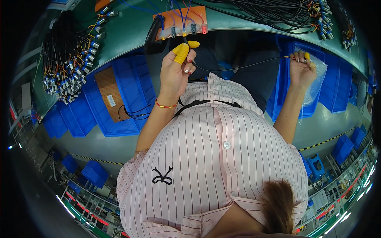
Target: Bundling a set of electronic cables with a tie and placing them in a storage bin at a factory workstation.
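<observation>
Green worktop (131,27) is seen curving across the far side of the scene, with blue bins (127,91) set below its edge; an orange test board (180,22) with a row of small sockets lies on it at the far centre, fed by blue wires; bundles of black cables with coloured connector ends are heaped at the far left (69,59) and far right (278,12). A thin black cable (238,66) is stretched between the two hands; it is slim, dark and slightly slack. The left hand (176,73), with yellow finger cots, is closed on one end just near the board's sockets; the right hand (301,69) is closed on the other end, where orange and yellow leads show, beside a clear plastic bag (317,81) over a blue bin.
</observation>
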The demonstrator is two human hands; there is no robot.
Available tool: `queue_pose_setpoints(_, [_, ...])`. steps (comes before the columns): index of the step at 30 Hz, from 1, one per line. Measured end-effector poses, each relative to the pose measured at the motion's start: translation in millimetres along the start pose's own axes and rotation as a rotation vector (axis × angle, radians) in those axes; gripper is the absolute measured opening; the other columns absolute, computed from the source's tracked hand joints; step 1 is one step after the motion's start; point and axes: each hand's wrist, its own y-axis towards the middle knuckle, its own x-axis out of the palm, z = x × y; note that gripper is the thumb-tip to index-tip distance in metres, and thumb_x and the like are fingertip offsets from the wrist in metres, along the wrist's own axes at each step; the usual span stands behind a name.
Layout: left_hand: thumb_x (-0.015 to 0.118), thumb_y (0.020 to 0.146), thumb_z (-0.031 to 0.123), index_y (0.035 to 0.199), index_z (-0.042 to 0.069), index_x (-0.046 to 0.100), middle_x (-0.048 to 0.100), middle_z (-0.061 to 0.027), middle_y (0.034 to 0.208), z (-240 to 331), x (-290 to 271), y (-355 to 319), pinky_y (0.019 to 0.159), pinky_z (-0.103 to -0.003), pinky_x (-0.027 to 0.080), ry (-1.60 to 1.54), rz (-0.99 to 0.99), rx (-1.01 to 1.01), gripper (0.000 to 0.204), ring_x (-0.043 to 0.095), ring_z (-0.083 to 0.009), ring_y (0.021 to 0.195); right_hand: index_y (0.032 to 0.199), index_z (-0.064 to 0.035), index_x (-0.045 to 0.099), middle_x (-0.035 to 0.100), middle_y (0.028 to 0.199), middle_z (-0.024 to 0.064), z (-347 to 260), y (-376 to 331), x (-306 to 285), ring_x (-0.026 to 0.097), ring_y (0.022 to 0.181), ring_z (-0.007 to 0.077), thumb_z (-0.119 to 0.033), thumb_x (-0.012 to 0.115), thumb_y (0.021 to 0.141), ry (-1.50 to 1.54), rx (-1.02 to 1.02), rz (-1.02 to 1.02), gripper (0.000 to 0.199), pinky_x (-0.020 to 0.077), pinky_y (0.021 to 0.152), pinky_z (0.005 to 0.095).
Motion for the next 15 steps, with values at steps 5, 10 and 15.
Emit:
queue_pose_setpoints(5, [0.047, 0.102, 0.017, 0.117, -0.004, 0.058, 0.053, -0.0015, 0.08, 3, 5, 2, 0.055, -0.018, 0.034, 0.062, 0.034, -0.01, 0.028, 0.038, -0.0018, 0.056, 0.08, -0.0008, 0.052, 0.036, 0.074, 0.0064, 0, 2, 0, 0.033, 0.072, 0.0181, -0.014, 0.054, 0.072, 0.02, 0.035, -0.171, 0.016, 0.0296, 0.076, 0.0332])
queue_pose_setpoints(10, [0.051, 0.1, 0.014, 0.112, -0.005, 0.062, 0.062, -0.0063, 0.081, 6, 6, 2, 0.056, -0.02, 0.04, 0.092, 0.097, -0.002, 0.025, 0.046, -0.0034, 0.057, 0.087, 0.0019, 0.056, 0.04, 0.075, 0.0074, 5, 2, 10, 0.035, 0.073, 0.0185, -0.018, 0.054, 0.073, -0.048, 0.016, -0.025, 0.024, 0.0304, 0.076, 0.0332])
queue_pose_setpoints(15, [0.053, 0.099, 0.012, 0.111, -0.006, 0.062, 0.062, -0.0072, 0.081, 10, 7, 3, 0.054, -0.02, 0.04, 0.015, 0.105, -0.035, 0.024, 0.045, -0.0037, 0.056, 0.088, 0.0025, 0.057, 0.04, 0.074, 0.0073, 7, 5, 3, 0.035, 0.072, 0.0183, -0.017, 0.055, 0.072, -0.004, 0.06, -0.055, 0.025, 0.0305, 0.076, 0.0332])
